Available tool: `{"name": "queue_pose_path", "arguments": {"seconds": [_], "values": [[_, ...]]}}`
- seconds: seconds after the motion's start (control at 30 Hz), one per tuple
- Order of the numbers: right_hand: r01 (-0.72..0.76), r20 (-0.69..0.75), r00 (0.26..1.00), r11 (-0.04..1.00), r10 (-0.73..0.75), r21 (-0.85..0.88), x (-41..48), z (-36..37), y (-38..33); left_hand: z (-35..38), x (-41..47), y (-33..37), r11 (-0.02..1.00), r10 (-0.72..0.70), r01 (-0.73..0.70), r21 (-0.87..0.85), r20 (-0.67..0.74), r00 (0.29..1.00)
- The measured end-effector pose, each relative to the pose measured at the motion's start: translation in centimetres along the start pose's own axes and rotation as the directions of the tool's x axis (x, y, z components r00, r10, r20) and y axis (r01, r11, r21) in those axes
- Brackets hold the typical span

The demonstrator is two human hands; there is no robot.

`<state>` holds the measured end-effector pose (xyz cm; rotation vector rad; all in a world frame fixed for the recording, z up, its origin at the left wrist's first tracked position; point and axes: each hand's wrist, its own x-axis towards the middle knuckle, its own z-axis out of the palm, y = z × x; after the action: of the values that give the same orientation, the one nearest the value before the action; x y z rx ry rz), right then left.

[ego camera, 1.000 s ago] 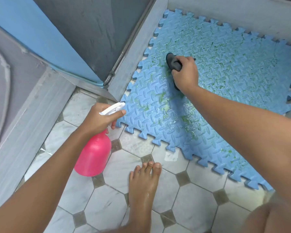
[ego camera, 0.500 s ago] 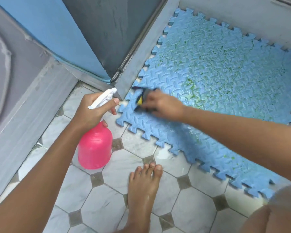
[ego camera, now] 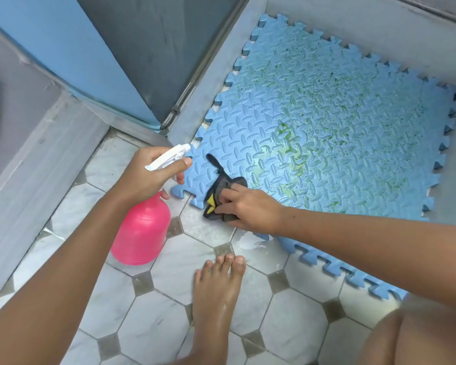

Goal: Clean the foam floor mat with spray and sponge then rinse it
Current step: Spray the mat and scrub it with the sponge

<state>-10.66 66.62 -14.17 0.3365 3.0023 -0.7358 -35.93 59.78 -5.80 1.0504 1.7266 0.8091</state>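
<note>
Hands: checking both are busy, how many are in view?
2. The left hand grips the pink spray bottle beside the foam mat; the right hand holds the sponge at the mat's near corner.

Item count, head cam. 1x foam mat point(ego camera: 327, 114), blue. 1x spray bottle point(ego camera: 140, 233), pink w/ white trigger. 1x sponge point(ego camera: 217, 192), dark grey w/ yellow. 2x grip: left grip point(ego camera: 148, 177), right grip point(ego camera: 250, 209). 1x bare foot point(ego camera: 216, 291). 1x knee point(ego camera: 419, 338), btm right corner. Qty of floor tiles point(ego camera: 156, 325) not countable, partly hidden.
</note>
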Motion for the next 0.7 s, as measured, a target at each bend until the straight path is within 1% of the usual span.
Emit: {"name": "queue_pose_path", "arguments": {"seconds": [0.03, 0.07, 0.1, 0.13, 0.17, 0.2, 0.23, 0.27, 0.3, 0.33, 0.37, 0.4, 0.43, 0.47, 0.5, 0.53, 0.57, 0.6, 0.63, 0.67, 0.7], "values": [[0.033, 0.026, 0.999, 0.999, -0.033, -0.029, -1.5, -0.4, 0.9, -0.1, -0.4, 0.8, 1.0, 0.003, -0.003, -0.005, 0.026, 1.0], [0.017, 0.015, 1.0, 0.998, -0.016, -0.059, -2.5, -1.2, 2.6, 0.2, -0.5, 1.1, 1.0, -0.002, 0.001, 0.016, 0.016, 1.0], [-0.05, -0.035, 0.998, 0.995, 0.047, -0.085, -2.9, -2.1, 4.8, 0.7, -0.4, 1.0, 0.999, -0.017, 0.015, 0.045, 0.035, 0.999], [-0.167, -0.115, 0.981, 0.982, 0.156, -0.093, -3.0, -3.2, 7.2, 1.1, -0.1, 0.7, 0.999, -0.006, 0.005, 0.036, 0.03, 1.0], [-0.316, -0.21, 0.932, 0.946, 0.296, -0.068, -2.7, -4.5, 9.5, 1.3, -0.3, 1.1, 0.999, -0.016, 0.014, 0.047, 0.047, 0.999], [-0.465, -0.288, 0.849, 0.885, 0.443, -0.01, -2.4, -5.7, 11.3, 1.3, 0.0, 0.7, 0.999, -0.009, 0.007, 0.053, 0.039, 0.999], [-0.589, -0.344, 0.744, 0.806, 0.572, 0.066, -1.9, -6.5, 12.8, 1.5, -0.1, 1.0, 0.998, -0.003, 0.0, 0.065, 0.044, 0.999], [-0.676, -0.378, 0.637, 0.723, 0.672, 0.145, -1.3, -6.9, 13.5, 1.8, 0.0, 0.7, 0.997, -0.004, 0.0, 0.083, 0.044, 0.999], [-0.725, -0.399, 0.56, 0.663, 0.726, 0.188, -0.7, -6.9, 13.5, 2.0, -0.1, 1.0, 0.995, -0.007, 0.0, 0.103, 0.058, 0.998], [-0.742, -0.409, 0.535, 0.643, 0.739, 0.19, 0.0, -6.6, 12.7, 2.3, 0.1, 0.8, 0.994, 0.009, -0.015, 0.111, 0.053, 0.999], [-0.723, -0.407, 0.575, 0.673, 0.71, 0.152, 0.5, -5.9, 11.5, 2.3, 0.1, 1.0, 0.993, 0.012, -0.018, 0.114, 0.058, 0.998], [-0.66, -0.382, 0.662, 0.743, 0.645, 0.112, 0.8, -5.1, 9.9, 2.4, 0.2, 1.0, 0.993, 0.015, -0.022, 0.117, 0.059, 0.998], [-0.551, -0.337, 0.772, 0.832, 0.539, 0.069, 0.7, -4.1, 8.2, 2.5, 0.1, 1.1, 0.992, 0.007, -0.016, 0.125, 0.067, 0.998], [-0.403, -0.265, 0.879, 0.915, 0.396, 0.029, 0.2, -3.1, 6.5, 2.6, 0.3, 1.1, 0.992, 0.012, -0.02, 0.122, 0.06, 0.998], [-0.234, -0.172, 0.958, 0.972, 0.229, -0.005, -0.7, -2.2, 4.8, 2.5, 0.4, 1.2, 0.993, 0.007, -0.014, 0.119, 0.064, 0.998], [-0.067, -0.067, 0.996, 0.998, 0.066, -0.021, -2.0, -1.6, 3.5, 2.6, 0.5, 1.0, 0.992, 0.001, -0.01, 0.127, 0.063, 0.998], [0.07, 0.033, 0.997, 0.997, -0.07, -0.018, -3.5, -1.1, 2.8, 2.6, 0.4, 1.2, 0.992, -0.002, -0.008, 0.124, 0.077, 0.997], [0.158, 0.122, 0.98, 0.987, -0.156, -0.008, -4.9, -1.0, 2.7, 2.8, 0.6, 1.1, 0.992, -0.003, -0.006, 0.125, 0.071, 0.998], [0.197, 0.179, 0.964, 0.98, -0.194, 0.001, -6.1, -1.3, 3.2, 2.9, 0.7, 1.2, 0.992, -0.007, -0.002, 0.127, 0.074, 0.997], [0.191, 0.199, 0.962, 0.982, -0.189, 0.005, -6.8, -1.9, 4.3, 3.1, 0.7, 1.2, 0.991, -0.008, -0.002, 0.131, 0.074, 0.997], [0.143, 0.174, 0.974, 0.99, -0.142, 0.008, -7.2, -2.7, 5.7, 3.2, 0.7, 1.3, 0.99, -0.011, 0.0, 0.138, 0.077, 0.997]]}}
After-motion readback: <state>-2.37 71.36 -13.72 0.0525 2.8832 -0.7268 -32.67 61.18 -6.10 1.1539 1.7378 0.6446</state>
